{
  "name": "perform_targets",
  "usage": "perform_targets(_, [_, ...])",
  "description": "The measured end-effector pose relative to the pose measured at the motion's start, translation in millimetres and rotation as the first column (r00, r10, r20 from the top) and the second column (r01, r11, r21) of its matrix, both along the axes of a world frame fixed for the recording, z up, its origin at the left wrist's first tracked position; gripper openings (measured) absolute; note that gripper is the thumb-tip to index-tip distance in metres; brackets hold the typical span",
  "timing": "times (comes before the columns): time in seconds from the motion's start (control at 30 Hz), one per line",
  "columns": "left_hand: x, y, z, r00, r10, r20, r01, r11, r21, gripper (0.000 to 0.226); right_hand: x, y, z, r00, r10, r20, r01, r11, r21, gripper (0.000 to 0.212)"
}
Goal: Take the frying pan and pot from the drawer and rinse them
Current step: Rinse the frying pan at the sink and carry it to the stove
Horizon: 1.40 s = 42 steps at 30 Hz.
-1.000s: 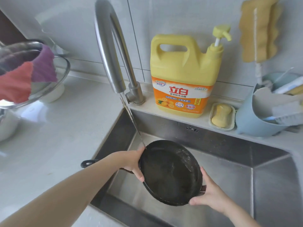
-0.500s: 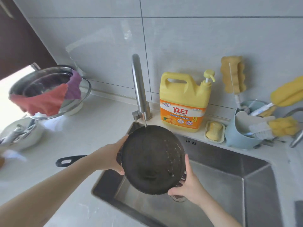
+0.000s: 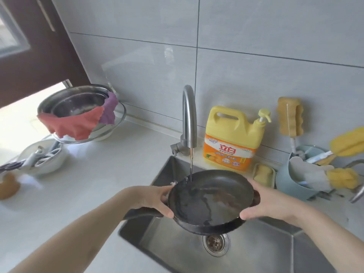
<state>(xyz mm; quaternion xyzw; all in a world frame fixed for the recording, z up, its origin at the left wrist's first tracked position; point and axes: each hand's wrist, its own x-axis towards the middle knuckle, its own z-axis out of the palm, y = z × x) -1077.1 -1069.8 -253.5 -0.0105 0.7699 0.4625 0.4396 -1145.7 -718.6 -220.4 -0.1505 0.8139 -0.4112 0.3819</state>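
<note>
A black frying pan (image 3: 210, 200) hangs over the steel sink (image 3: 256, 251), nearly level, with water pooled inside. A thin stream from the curved tap (image 3: 189, 117) lands on its far left rim. My left hand (image 3: 155, 198) grips the pan's left edge where the dark handle (image 3: 141, 211) joins. My right hand (image 3: 269, 203) holds the right rim. A steel pot (image 3: 78, 101) draped with a red and purple cloth sits on the counter at the left.
A yellow detergent jug (image 3: 234, 138), a soap dish (image 3: 263, 173) and a blue holder (image 3: 299, 178) with brushes line the sink's back ledge. A white bowl (image 3: 43, 158) of utensils stands at the left. The drain (image 3: 215, 241) lies below the pan.
The pan has tipped from steeply tilted toward me to almost flat, and now holds water. My view has pulled back and up; both hands kept their hold.
</note>
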Motion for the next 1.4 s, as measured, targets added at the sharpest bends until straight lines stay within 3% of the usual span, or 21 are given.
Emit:
perform_targets(0.07, [-4.9,-7.0,17.2,0.996,-0.073,0.052,0.077,0.994,-0.079,0.08,22.3,-0.7,-28.5,0.993,-0.089,0.081,0.093,0.994,-0.056,0.131])
perform_targets(0.17, [-8.9,-14.3,39.6,0.996,-0.087,-0.008,0.082,0.963,-0.259,0.081,61.7,-18.8,-78.8,0.965,-0.191,0.18,0.219,0.964,-0.148,0.135])
perform_targets(0.27, [-10.0,-15.8,48.2,0.967,-0.163,-0.197,0.048,0.872,-0.487,0.106,83.7,-45.6,-110.8,0.935,-0.299,0.192,0.34,0.91,-0.236,0.143])
perform_targets(0.37, [-6.7,-18.0,33.7,0.92,-0.179,-0.347,-0.053,0.823,-0.566,0.123,79.7,-54.4,-125.7,0.914,-0.381,0.141,0.406,0.868,-0.286,0.154])
perform_targets(0.47, [0.6,-9.3,14.3,0.864,-0.124,-0.487,-0.171,0.839,-0.517,0.127,60.9,-46.5,-116.6,0.916,-0.397,-0.059,0.373,0.896,-0.242,0.152])
perform_targets(0.6, [3.1,15.3,-23.7,0.738,0.042,-0.673,-0.344,0.882,-0.323,0.134,34.5,-18.2,-89.3,0.874,-0.361,-0.324,0.324,0.932,-0.163,0.153])
perform_targets(0.83, [8.9,62.7,-68.6,0.443,0.109,-0.89,-0.474,0.871,-0.129,0.132,37.2,28.6,-69.7,0.722,-0.366,-0.587,0.387,0.917,-0.095,0.139])
perform_targets(0.93, [12.1,79.9,-67.3,0.275,0.029,-0.961,-0.51,0.852,-0.12,0.137,47.9,41.4,-74.4,0.64,-0.381,-0.667,0.455,0.887,-0.071,0.129])
perform_targets(1.03, [10.9,93.6,-59.3,0.114,-0.024,-0.993,-0.523,0.849,-0.081,0.122,54.6,52.1,-67.5,0.553,-0.404,-0.729,0.52,0.851,-0.077,0.132])
perform_targets(1.13, [3.9,104.6,-49.0,-0.013,-0.04,-0.999,-0.517,0.856,-0.028,0.111,52.5,62.9,-48.9,0.387,-0.31,-0.868,0.547,0.835,-0.054,0.122])
perform_targets(1.23, [-4.4,111.5,-41.4,-0.137,-0.047,-0.989,-0.521,0.853,0.031,0.109,50.0,67.6,-26.3,0.291,-0.356,-0.888,0.524,0.836,-0.164,0.103])
perform_targets(1.33, [-9.2,115.7,-35.6,-0.238,-0.054,-0.97,-0.5,0.863,0.075,0.117,49.8,67.4,-12.2,0.266,-0.409,-0.873,0.487,0.838,-0.245,0.099])
perform_targets(1.4, [-8.8,117.3,-34.8,-0.226,-0.051,-0.973,-0.489,0.87,0.068,0.119,50.3,69.6,-12.9,0.289,-0.42,-0.861,0.508,0.829,-0.234,0.1])
